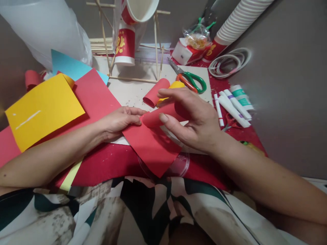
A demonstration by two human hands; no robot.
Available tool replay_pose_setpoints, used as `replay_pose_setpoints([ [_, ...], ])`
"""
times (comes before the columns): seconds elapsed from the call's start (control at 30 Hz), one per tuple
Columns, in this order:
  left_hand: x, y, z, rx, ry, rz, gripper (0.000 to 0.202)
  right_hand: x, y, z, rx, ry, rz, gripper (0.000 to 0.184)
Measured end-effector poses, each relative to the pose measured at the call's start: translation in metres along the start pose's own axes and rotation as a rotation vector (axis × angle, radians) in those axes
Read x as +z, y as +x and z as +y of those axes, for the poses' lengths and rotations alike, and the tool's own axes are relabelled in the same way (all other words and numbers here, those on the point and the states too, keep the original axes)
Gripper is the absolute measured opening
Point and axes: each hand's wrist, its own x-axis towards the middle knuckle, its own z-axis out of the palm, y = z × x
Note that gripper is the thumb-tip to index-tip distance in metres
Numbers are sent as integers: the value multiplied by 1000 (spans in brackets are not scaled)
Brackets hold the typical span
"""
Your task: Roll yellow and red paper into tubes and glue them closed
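My right hand (194,117) curls its thumb and fingers round the rolled end of a red paper sheet (153,146), forming a tube. My left hand (121,120) lies flat with its fingers pressing the sheet's left edge against the table. The unrolled part of the sheet hangs toward me over a clear round lid (181,165). Just behind my right hand lie a finished red paper roll (155,92) and a yellow paper roll (173,86).
Yellow (43,109), red (94,95) and blue (68,64) paper sheets lie at the left. Green-handled scissors (191,80), glue tubes and pens (235,103), tape rings (230,63), stacked paper cups (242,18), a red-and-white cup (125,46) and wooden sticks (133,80) crowd the back.
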Motion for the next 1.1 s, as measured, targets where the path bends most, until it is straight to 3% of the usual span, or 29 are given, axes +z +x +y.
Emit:
replay_pose_setpoints([
  [0.1,-1,0,0,5,13,9,31,-13,3,-2,-41,129,-31,61],
  [0.17,-3,1,1,10,28,26,29,-29,4,-1,9,204,15,62],
  [0.3,-7,2,6,19,49,36,26,-67,2,20,192,119,320,39],
  [0.4,-9,3,9,28,40,-8,19,-85,1,56,355,-38,375,20],
  [0.47,-9,4,10,36,30,-35,18,-88,5,83,454,-180,311,13],
  [0.57,-11,6,10,63,18,-48,15,-82,20,119,617,-467,-14,19],
  [0.6,-11,6,10,70,18,-33,14,-79,27,129,631,-485,-66,21],
  [0.83,-17,4,14,96,71,98,15,-57,72,163,755,-668,-374,14],
  [0.97,-15,4,18,86,119,157,20,-52,78,176,772,-680,-456,16],
  [1.1,-13,4,19,79,133,131,22,-50,80,186,757,-603,-371,23],
])
